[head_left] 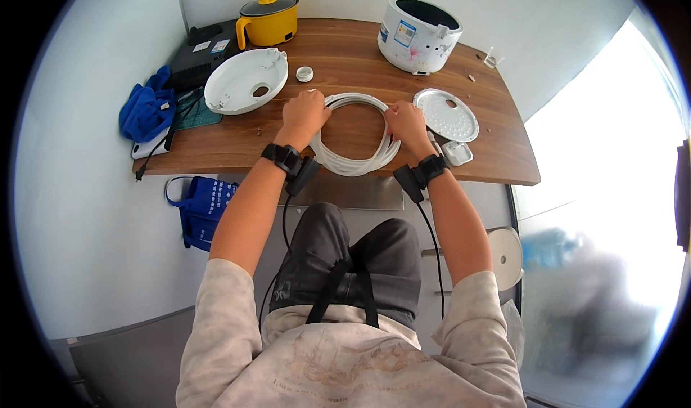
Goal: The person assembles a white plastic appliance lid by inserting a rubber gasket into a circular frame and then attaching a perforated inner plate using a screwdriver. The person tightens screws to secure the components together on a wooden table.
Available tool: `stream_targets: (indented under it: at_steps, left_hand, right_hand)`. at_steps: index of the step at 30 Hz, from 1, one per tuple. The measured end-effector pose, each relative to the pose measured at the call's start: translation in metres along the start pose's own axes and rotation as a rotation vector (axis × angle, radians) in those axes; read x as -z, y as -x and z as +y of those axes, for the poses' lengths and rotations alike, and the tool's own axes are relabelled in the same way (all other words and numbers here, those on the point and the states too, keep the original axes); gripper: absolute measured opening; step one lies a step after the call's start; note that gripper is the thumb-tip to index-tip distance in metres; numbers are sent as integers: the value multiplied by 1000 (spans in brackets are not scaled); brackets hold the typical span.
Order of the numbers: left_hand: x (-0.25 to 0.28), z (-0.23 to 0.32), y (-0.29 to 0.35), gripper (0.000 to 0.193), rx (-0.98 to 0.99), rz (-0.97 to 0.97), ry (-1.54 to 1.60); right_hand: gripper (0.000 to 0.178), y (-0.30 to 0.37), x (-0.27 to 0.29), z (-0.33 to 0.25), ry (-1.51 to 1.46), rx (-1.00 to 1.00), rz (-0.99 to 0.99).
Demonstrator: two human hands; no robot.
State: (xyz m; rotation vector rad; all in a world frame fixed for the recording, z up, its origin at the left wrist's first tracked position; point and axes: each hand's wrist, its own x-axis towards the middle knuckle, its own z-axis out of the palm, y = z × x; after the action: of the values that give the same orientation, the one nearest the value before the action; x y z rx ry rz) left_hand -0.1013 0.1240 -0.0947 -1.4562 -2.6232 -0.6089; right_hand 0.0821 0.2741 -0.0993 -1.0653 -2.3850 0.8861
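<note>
A coil of white cable or thin tubing (353, 167), wound in several loops, lies near the front edge of the wooden table. My left hand (305, 111) is closed on the coil's left side, and my right hand (407, 122) grips its right side. Just right of my right hand lies a round, perforated white plate (461, 123) with a hole in it. Below that plate is a small white plastic piece (458, 153). Left of my left hand rests a white oval lid shell (234, 77), with a small white cap (305, 74) beside it.
A white rice cooker body (432, 54) stands open at the back right. A yellow pot with a glass lid (277, 28) and a black case (198, 59) occupy the back left. A blue cloth (147, 109) lies at the left edge; a blue bag (205, 206) hangs below.
</note>
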Motion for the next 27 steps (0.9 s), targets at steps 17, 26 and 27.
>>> stream_targets:
  at_steps: [17, 26, 27]
  left_hand:
    - [-12, -5, -18, 22, -292, 80, -260]
    - [-15, -4, -21, 13, -304, 190, -176]
    - [-16, -4, -21, 14, -296, 184, -192]
  right_hand:
    - [24, 1, 4, -2, -167, -46, -42]
    - [20, 0, 3, -3, -137, -9, -13]
    - [20, 0, 3, -5, -125, 0, -19]
